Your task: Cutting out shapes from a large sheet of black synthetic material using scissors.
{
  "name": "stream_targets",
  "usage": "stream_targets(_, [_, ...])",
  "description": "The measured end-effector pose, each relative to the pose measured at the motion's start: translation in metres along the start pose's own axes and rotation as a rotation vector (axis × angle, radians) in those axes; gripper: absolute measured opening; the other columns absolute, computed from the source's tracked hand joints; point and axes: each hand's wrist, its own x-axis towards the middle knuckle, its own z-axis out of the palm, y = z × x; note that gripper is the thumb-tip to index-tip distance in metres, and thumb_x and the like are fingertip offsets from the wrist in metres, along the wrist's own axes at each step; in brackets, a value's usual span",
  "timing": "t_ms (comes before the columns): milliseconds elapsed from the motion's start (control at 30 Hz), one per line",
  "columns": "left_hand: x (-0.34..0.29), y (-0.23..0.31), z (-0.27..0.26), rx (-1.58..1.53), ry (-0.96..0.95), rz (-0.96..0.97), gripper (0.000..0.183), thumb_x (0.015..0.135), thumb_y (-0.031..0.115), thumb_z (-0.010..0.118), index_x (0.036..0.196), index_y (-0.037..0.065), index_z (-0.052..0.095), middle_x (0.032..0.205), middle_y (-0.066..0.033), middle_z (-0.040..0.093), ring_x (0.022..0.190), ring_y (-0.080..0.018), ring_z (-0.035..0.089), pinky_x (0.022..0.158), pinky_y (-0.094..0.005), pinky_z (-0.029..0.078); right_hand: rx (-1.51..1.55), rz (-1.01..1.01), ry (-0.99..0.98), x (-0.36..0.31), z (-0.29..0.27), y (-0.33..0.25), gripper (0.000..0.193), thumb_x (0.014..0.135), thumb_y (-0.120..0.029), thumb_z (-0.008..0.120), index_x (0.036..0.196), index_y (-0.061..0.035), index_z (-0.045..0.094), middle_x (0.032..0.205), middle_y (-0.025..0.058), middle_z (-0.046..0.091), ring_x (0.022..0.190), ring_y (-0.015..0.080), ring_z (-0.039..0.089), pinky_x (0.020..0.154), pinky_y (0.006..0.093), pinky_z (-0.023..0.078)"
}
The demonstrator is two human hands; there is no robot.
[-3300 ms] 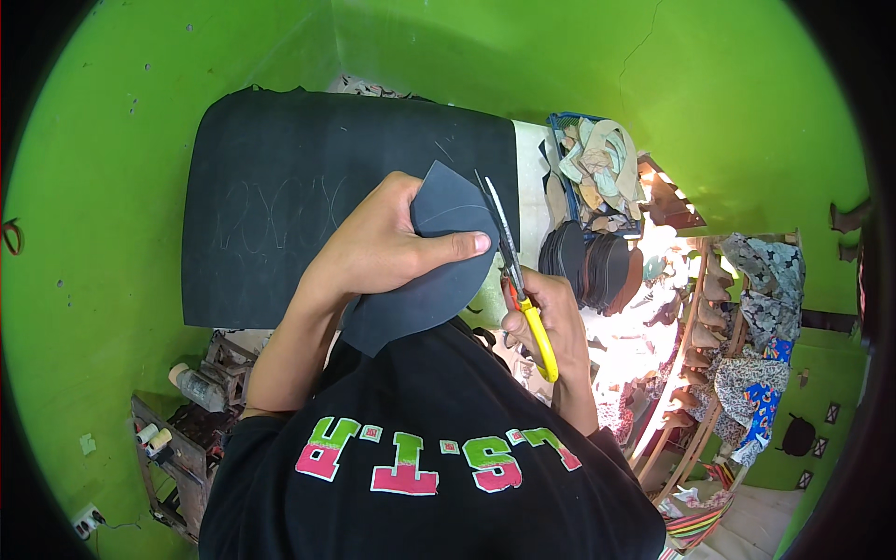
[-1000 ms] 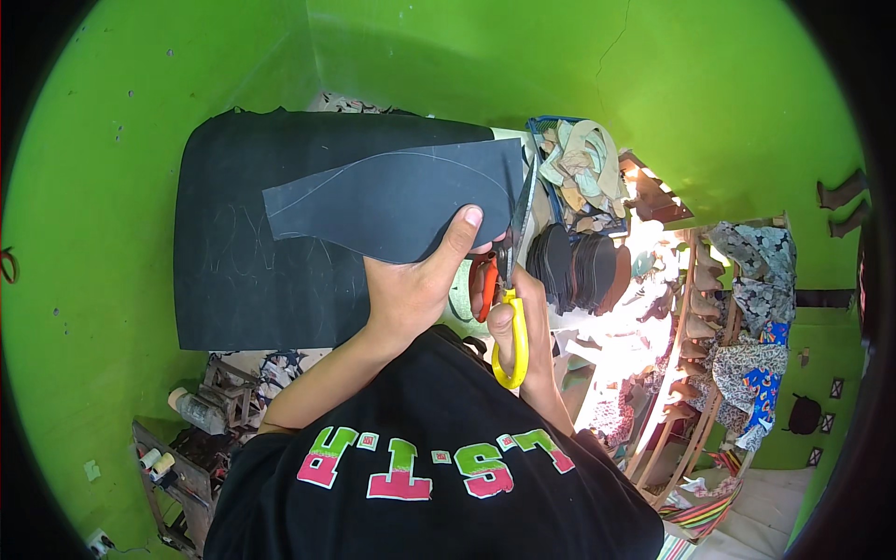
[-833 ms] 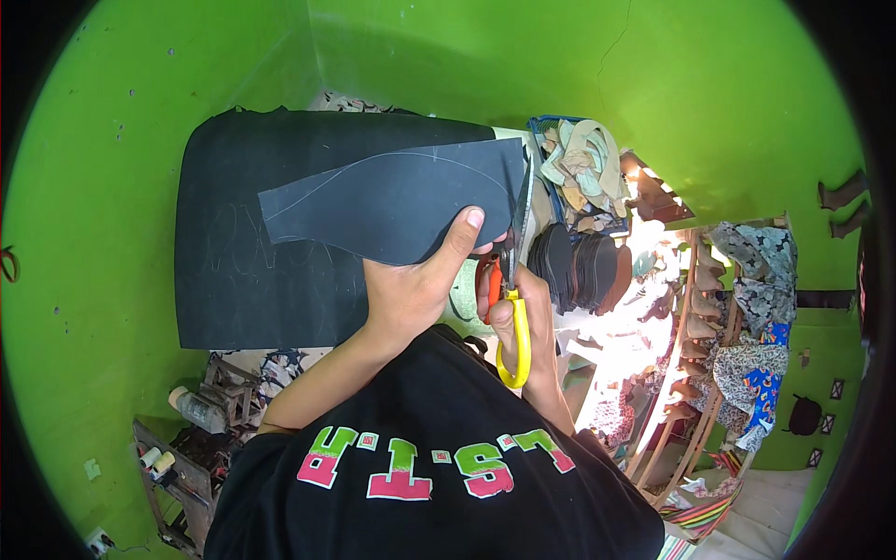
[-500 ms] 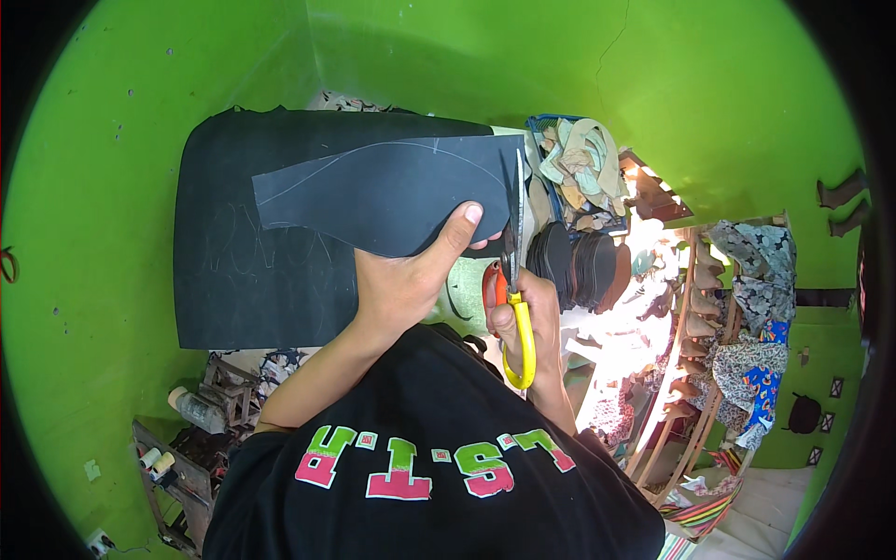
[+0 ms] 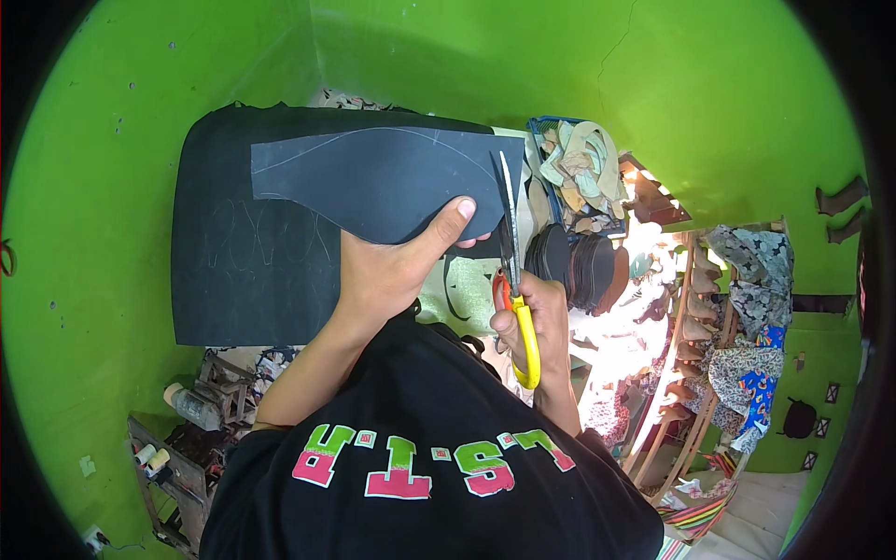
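Note:
My left hand (image 5: 401, 257) grips a dark grey sheet piece (image 5: 373, 177) at its lower right, thumb on top and fingertips showing underneath. A pale curved line is drawn across the piece near its upper edge; the lower edge is rounded. In my right hand (image 5: 546, 327) is a pair of scissors (image 5: 520, 322) with one yellow and one orange handle, fingers in the loops. The blades point up, slightly apart, at the right end of the piece. Behind and below lies a large black sheet (image 5: 252, 289) with faint chalk outlines.
Right of the sheet stands a blue basket (image 5: 537, 126) full of pale offcuts. Nearer are rows of dark sole-shaped pieces (image 5: 588, 266). A wooden rack (image 5: 700, 327) with shoe forms and hung cloths is at the right. Lower left is a wooden stand (image 5: 187, 467) with thread spools.
The grey piece has tilted, its left end rising, and my left hand has shifted slightly left. The scissors have turned, tips moving left and handles slightly right.

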Motion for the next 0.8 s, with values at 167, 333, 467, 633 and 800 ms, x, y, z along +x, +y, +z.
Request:
stream_targets(167, [-0.005,-0.016,0.009,-0.138,0.17,-0.007,0.013,0.093,0.003,0.069,0.105,-0.002,0.064,0.094,-0.0104,0.069,0.081,-0.02,0.069,0.066,-0.0314,0.056,-0.013,-0.027,0.018,0.003,0.001,0.003,0.066,0.077,-0.059,0.081,0.07,-0.0029,0.048,0.054,0.0045,0.04,0.049,0.0148,0.037,0.047,0.0317,0.032])
stream_targets(333, [-0.007,-0.011,0.014,-0.294,0.238,-0.14,0.015,0.092,0.01,0.075,0.098,-0.002,0.068,0.092,-0.0046,0.069,0.081,-0.0121,0.063,0.072,-0.0268,0.052,0.069,0.024,-0.027,0.007,0.006,0.003,0.074,0.08,-0.074,0.068,0.076,-0.0022,0.049,0.058,0.0038,0.041,0.052,0.0145,0.04,0.051,0.0316,0.034])
stream_targets(467, [-0.01,-0.01,0.009,0.079,0.106,0.04,0.016,0.09,0.011,0.077,0.096,0.0,0.068,0.091,-0.0026,0.068,0.08,-0.0113,0.062,0.073,-0.0272,0.05,0.183,-0.005,-0.013,0.013,0.009,-0.019,0.08,0.08,-0.082,0.059,0.083,-0.0015,0.053,0.061,0.0029,0.043,0.055,0.0149,0.044,0.052,0.0316,0.034])
stream_targets(633, [-0.011,-0.001,0.003,0.136,0.005,0.027,0.01,0.091,0.004,0.073,0.097,-0.001,0.068,0.089,-0.0047,0.07,0.078,-0.0116,0.064,0.071,-0.026,0.05,0.115,-0.002,-0.082,0.008,-0.001,-0.002,0.086,0.079,-0.081,0.061,0.099,0.0023,0.062,0.063,0.0026,0.045,0.057,0.0138,0.045,0.054,0.031,0.035])
stream_targets(800, [-0.01,0.001,0.0,0.098,0.011,0.015,0.01,0.09,0.005,0.074,0.095,-0.001,0.068,0.086,-0.0043,0.069,0.076,-0.0118,0.064,0.069,-0.0267,0.05,0.173,0.052,-0.094,0.008,-0.002,-0.019,0.084,0.078,-0.078,0.065,0.098,0.0034,0.062,0.06,0.0017,0.043,0.054,0.0123,0.044,0.052,0.0304,0.034])
